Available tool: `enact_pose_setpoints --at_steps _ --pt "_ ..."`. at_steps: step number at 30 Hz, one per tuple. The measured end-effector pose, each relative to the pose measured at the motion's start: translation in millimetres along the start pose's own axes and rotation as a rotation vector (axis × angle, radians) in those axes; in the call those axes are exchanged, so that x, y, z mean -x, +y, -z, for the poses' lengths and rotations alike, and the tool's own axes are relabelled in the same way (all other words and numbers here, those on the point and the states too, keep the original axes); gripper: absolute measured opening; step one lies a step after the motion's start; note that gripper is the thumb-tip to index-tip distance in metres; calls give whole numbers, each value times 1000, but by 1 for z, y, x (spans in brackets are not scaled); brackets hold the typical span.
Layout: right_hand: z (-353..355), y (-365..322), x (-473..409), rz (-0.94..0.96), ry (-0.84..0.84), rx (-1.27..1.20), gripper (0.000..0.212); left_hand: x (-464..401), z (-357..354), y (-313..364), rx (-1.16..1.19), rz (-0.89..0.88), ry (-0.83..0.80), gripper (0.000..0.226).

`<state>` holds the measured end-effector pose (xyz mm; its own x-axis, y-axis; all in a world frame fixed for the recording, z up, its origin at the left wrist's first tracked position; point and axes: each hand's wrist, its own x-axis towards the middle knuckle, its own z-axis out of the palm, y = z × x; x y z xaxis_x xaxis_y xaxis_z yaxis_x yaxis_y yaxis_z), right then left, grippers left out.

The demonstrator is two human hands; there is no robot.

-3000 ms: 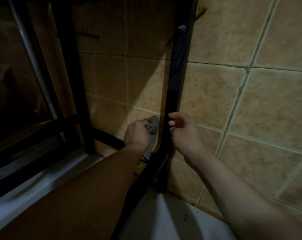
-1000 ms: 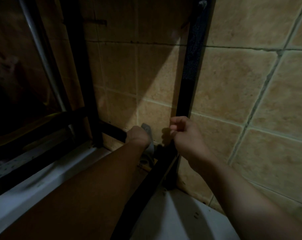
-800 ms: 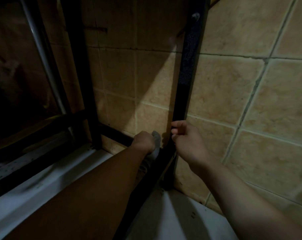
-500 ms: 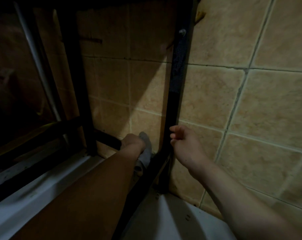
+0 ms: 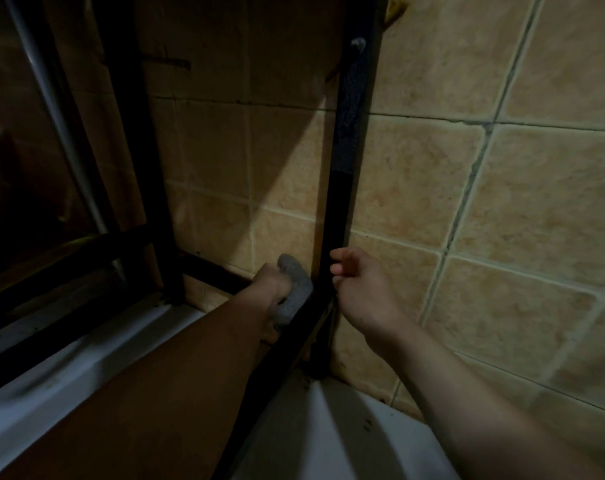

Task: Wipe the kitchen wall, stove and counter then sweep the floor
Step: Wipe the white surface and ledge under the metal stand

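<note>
My left hand (image 5: 271,289) grips a grey cloth (image 5: 294,289) low against the beige tiled wall (image 5: 432,188), just left of a black upright post (image 5: 346,168) of a metal rack. My right hand (image 5: 359,289) hovers right of that post near its base, fingers loosely curled, holding nothing. The cloth bulges above and right of my left fist and hangs below it. A white counter surface (image 5: 328,431) lies beneath both forearms.
The black rack frame has a second upright (image 5: 134,168) and low crossbars (image 5: 86,251) on the left. A pale pipe (image 5: 62,126) runs behind them. The shadowed left side is dark. Small dark specks dot the counter near the post's foot.
My left hand with the cloth has moved up and down on the wall beside the post over the last seconds. My right hand stayed by the post, its fingers loosening.
</note>
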<state>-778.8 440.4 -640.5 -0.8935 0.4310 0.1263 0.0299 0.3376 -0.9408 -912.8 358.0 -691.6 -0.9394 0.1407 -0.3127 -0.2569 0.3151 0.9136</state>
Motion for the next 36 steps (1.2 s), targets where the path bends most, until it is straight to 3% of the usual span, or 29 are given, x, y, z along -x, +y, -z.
enact_pose_setpoints --at_steps 4,7,12,15,20,25,29,32,36 --pt "-2 -7 4 4 14 -2 43 9 10 6 70 -20 135 26" --pt "-3 -18 4 40 41 25 41 12 13 26 11 -106 117 40" --pt "7 -33 3 65 42 18 38 7 11 70 212 -148 161 11" --pt "17 -43 2 88 53 18 35 26 25 89 313 -252 200 21" --pt "31 -57 -1 101 37 13 31 31 48 139 205 -304 429 33" --pt "43 -64 6 121 88 45 34 42 43 139 -47 -333 327 33" --pt "45 -61 19 84 105 62 35 65 34 108 229 -277 142 30" --pt "48 -64 31 53 100 57 36 81 39 94 386 -270 214 28" --pt "53 -71 45 62 119 104 37 96 66 113 129 -307 396 36"
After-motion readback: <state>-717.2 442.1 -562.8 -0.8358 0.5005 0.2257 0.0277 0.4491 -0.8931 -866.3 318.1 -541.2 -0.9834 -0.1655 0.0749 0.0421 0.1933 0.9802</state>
